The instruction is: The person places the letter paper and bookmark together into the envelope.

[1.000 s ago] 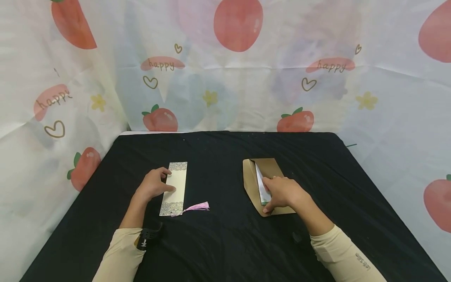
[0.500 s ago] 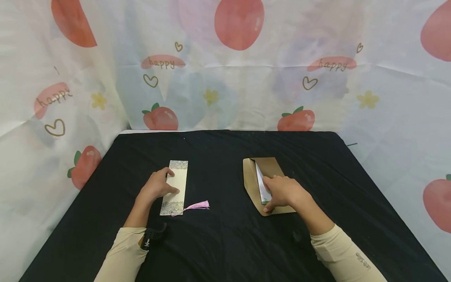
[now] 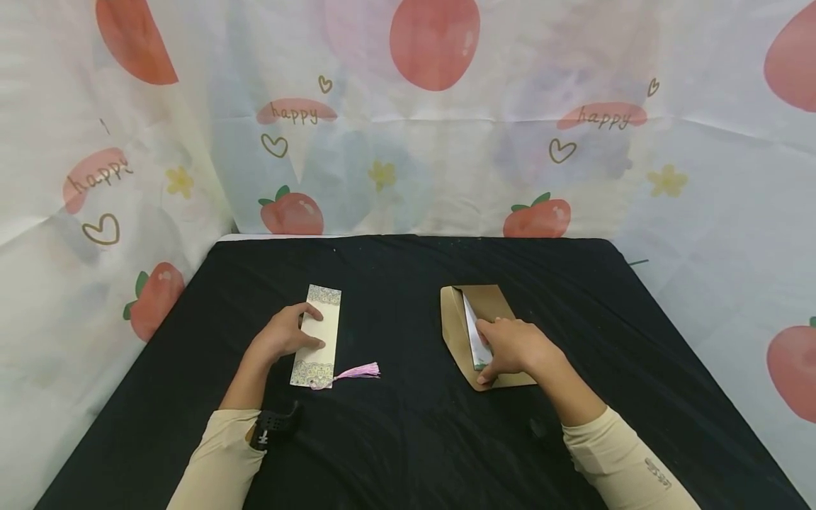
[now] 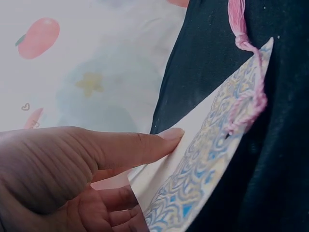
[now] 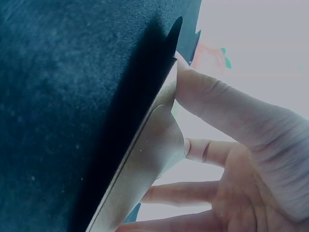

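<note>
A cream bookmark (image 3: 321, 328) with patterned ends and a pink tassel (image 3: 359, 370) is at the left of the black cloth. My left hand (image 3: 283, 334) pinches its left side. In the left wrist view the thumb (image 4: 140, 146) lies across the bookmark's face (image 4: 193, 166), other fingers are behind it, and the bookmark is tilted. On the right is a brown paper envelope (image 3: 453, 322) with its flap turned to the left. White paper (image 3: 473, 338) with a green print at its lower end shows in the opening. My right hand (image 3: 515, 347) grips the envelope, thumb at the near edge and fingers by the opening.
A black cloth (image 3: 408, 439) covers the table, slightly wrinkled. Behind and to the left hangs a pale curtain (image 3: 408, 163) printed with red fruit, hearts and yellow flowers. A black band (image 3: 270, 427) sits on my left wrist. Between the bookmark and envelope lies bare cloth.
My left hand has slid slightly right over the bookmark, and the bookmark's far end has shifted a little up and right in the view. The right hand and envelope stay put.
</note>
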